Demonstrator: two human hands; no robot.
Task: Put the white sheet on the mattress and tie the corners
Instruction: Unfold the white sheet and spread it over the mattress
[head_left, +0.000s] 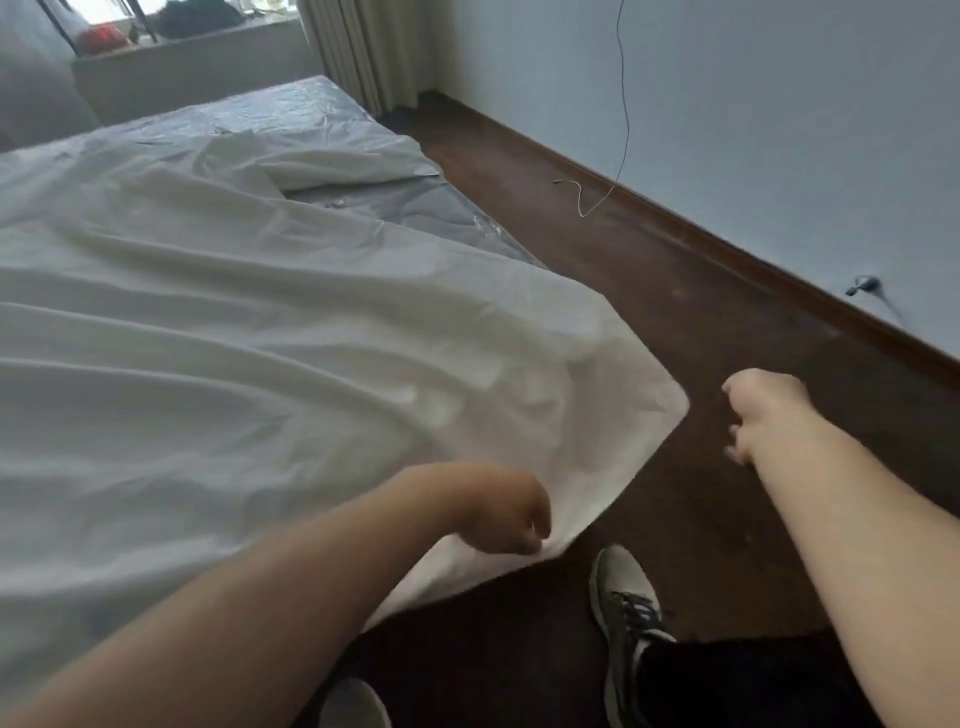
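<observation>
Left hand (506, 512) grips white sheet (218, 332) over mattress (363, 208).

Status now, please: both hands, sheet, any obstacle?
Left hand grips white sheet edge. Right hand free above floor. Far mattress corner uncovered. Nothing in the way.

Rumpled white sheet (218, 332) drapes the plastic-wrapped mattress (311, 111); far corner bare; near corner overhangs.

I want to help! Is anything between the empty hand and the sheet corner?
Nothing visible. Only bare floor lies between the right hand and the white sheet corner; the left hand grips its edge.
</observation>
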